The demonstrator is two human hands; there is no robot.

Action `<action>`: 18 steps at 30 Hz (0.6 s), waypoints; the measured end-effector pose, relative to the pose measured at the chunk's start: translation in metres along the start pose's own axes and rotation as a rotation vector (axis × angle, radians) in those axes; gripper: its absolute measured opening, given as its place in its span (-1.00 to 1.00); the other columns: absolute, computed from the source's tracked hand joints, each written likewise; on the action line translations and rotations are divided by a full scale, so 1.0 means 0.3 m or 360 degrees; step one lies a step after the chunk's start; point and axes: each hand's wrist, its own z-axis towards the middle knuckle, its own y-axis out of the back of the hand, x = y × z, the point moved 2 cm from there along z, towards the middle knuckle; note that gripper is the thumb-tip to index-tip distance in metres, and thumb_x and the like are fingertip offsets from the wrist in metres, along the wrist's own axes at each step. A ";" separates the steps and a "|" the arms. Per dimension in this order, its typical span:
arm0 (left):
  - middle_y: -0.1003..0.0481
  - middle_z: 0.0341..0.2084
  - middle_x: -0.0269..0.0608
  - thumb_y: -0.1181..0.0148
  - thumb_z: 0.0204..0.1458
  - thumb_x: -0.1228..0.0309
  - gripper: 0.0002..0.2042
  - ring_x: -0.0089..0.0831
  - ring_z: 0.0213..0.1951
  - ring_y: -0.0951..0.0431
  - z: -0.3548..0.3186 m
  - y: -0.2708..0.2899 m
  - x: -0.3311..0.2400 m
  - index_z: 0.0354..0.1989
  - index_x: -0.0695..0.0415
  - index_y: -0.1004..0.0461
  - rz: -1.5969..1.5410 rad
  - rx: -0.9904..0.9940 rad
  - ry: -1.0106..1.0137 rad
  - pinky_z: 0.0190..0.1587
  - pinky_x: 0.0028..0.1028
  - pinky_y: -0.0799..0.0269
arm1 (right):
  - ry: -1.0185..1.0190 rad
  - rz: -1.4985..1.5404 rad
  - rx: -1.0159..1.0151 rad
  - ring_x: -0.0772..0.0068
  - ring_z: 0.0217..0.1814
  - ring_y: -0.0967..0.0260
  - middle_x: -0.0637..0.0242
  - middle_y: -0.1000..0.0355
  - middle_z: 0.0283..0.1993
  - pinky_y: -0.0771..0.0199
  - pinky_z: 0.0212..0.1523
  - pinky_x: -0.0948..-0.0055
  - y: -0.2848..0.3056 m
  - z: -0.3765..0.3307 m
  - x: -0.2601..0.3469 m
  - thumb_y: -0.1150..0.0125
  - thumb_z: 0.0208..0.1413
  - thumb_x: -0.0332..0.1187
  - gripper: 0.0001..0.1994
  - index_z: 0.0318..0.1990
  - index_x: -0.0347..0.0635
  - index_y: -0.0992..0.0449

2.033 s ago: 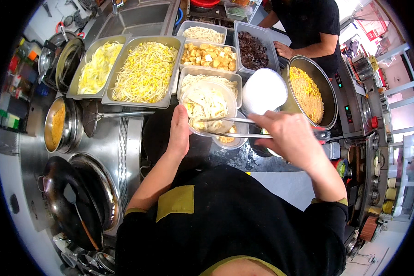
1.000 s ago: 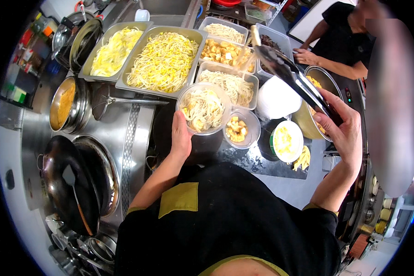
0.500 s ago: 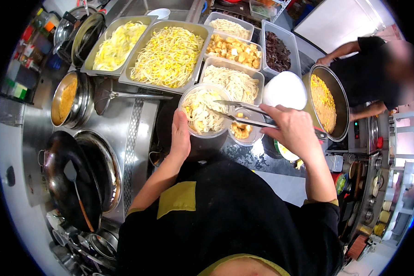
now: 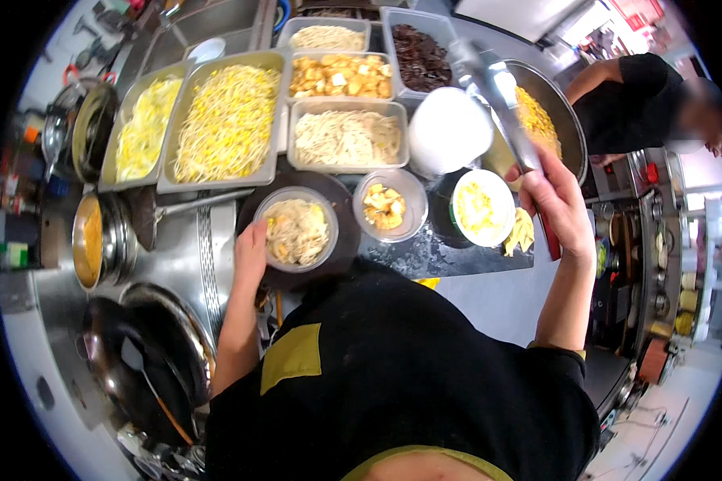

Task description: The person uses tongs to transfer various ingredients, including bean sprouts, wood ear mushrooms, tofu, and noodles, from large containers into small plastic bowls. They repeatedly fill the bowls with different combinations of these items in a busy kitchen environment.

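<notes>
Two bare hands: I have both in view, one on each side of the round, clear plastic bowl (image 4: 334,237) filled with pale noodle-like strands (image 4: 297,232).
Bowl: my landmark, at a dark round slab (image 4: 347,228); whether it rests there or is lifted, I cannot tell.
Left grip (image 4: 249,255): fingers at the bowl's left rim; slightly blurred, so I cannot tell whether they clasp it or merely touch.
Right grip (image 4: 558,202): closed around long silver metal tongs (image 4: 501,96), raised well to the right of the bowl; they blur, so I cannot tell whether the tips carry anything.
Right of the bowl: just beside it, a clear round plastic cup (image 4: 419,210) with browned cubes; farther along the dark wet table (image 4: 409,260), a white round tub (image 4: 509,218) of yellow-white pieces.
Beyond the bowl: a clear rectangular container (image 4: 349,168) of pale strands, another container (image 4: 341,99) of browned cubes behind it.
Left of the bowl: beyond the left grip, a steel tray (image 4: 277,120) of yellow-headed bean sprouts; nearer me, a blackened metal wok (image 4: 108,353).
Far right of the bowl: a person in black (image 4: 630,104), near a deep steel pot (image 4: 579,128).
</notes>
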 end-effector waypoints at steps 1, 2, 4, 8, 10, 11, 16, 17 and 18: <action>-0.53 -0.15 -0.03 -0.02 0.25 0.08 -0.50 -0.24 -0.09 -0.53 -0.010 0.029 -0.104 0.05 0.35 -0.42 0.0589 -0.0034 -0.0042 -0.03 -0.33 -0.43 | 0.0098 0.0288 -0.0017 0.68 -0.43 -0.24 0.29 -0.43 -0.23 -0.25 -0.44 0.71 0.034 -0.022 -0.035 0.00 0.31 -0.25 -0.54 0.27 -0.30 -0.25; -0.52 -0.12 -0.01 -0.06 0.24 0.11 -0.52 -0.21 -0.10 -0.54 -0.018 0.047 -0.176 0.05 0.36 -0.42 0.1184 -0.0099 -0.0086 -0.05 -0.33 -0.45 | 0.0092 0.0446 -0.0176 0.63 -0.46 -0.27 0.24 -0.42 -0.25 -0.25 -0.49 0.68 0.065 -0.051 -0.060 0.01 0.33 -0.18 -0.51 0.29 -0.28 -0.23; -0.51 -0.29 -0.10 -0.18 0.15 0.29 -0.68 -0.20 -0.25 -0.56 -0.023 0.046 -0.334 0.00 0.22 -0.49 0.1005 -0.0603 -0.0597 -0.20 -0.28 -0.46 | 0.0043 0.0824 -0.0366 0.59 -0.52 -0.27 0.16 -0.43 -0.24 -0.26 -0.54 0.65 0.114 -0.108 -0.138 -0.02 0.32 -0.11 -0.47 0.30 -0.27 -0.23; -0.51 -0.24 -0.08 -0.13 0.18 0.28 -0.69 -0.21 -0.22 -0.57 0.094 -0.258 -0.748 0.03 0.15 -0.48 0.0461 -0.0077 -0.1296 -0.17 -0.29 -0.45 | 0.0141 0.1085 -0.0393 0.52 -0.53 -0.29 0.14 -0.44 -0.22 -0.28 -0.55 0.59 0.157 -0.189 -0.276 -0.27 0.09 0.10 -0.20 0.32 -0.28 -0.19; -0.54 -0.18 -0.08 -0.12 0.17 0.14 -0.60 -0.14 -0.14 -0.58 0.207 -0.429 -0.879 0.07 0.13 -0.46 0.0594 -0.0064 -0.1344 -0.11 -0.22 -0.46 | 0.0061 0.0909 -0.0428 0.55 -0.45 -0.30 0.22 -0.44 -0.16 -0.32 -0.47 0.59 0.178 -0.219 -0.288 -0.30 0.06 0.12 -0.15 0.33 -0.31 -0.17; -0.55 -0.16 -0.08 -0.13 0.15 0.08 -0.56 -0.10 -0.11 -0.57 0.268 -0.500 -0.929 0.07 0.13 -0.45 0.0746 -0.0129 -0.1312 -0.08 -0.18 -0.46 | 0.0024 0.0806 -0.0423 0.58 -0.41 -0.31 0.24 -0.44 -0.16 -0.32 -0.44 0.61 0.191 -0.236 -0.291 -0.32 0.05 0.11 -0.15 0.33 -0.30 -0.18; -0.55 -0.14 -0.02 -0.19 0.08 0.10 -0.64 -0.06 -0.07 -0.57 0.480 -0.723 -1.093 -0.12 0.13 -0.55 0.1400 0.0290 -0.1138 -0.07 -0.11 -0.48 | -0.0241 -0.0486 -0.0441 0.33 -0.05 -0.49 0.11 -0.50 -0.03 -0.48 -0.08 0.36 0.274 -0.377 -0.390 -0.43 -0.08 0.05 -0.21 0.21 -0.32 -0.37; -0.55 -0.15 -0.02 -0.20 0.08 0.12 -0.67 -0.08 -0.07 -0.57 0.475 -0.720 -1.110 -0.16 0.13 -0.58 0.1457 0.0205 -0.1188 -0.08 -0.13 -0.49 | -0.0301 -0.0723 -0.0428 0.29 -0.06 -0.51 0.03 -0.50 -0.04 -0.50 -0.13 0.37 0.269 -0.381 -0.396 -0.47 -0.15 0.04 -0.21 0.20 -0.27 -0.39; -0.55 -0.16 -0.03 -0.20 0.08 0.15 -0.69 -0.09 -0.08 -0.58 0.456 -0.716 -1.138 -0.20 0.14 -0.61 0.1510 0.0129 -0.1249 -0.08 -0.16 -0.50 | -0.0394 -0.0917 -0.0413 0.22 -0.14 -0.52 0.08 -0.51 -0.08 -0.51 -0.18 0.32 0.261 -0.389 -0.417 -0.49 -0.19 0.06 -0.19 0.20 -0.23 -0.41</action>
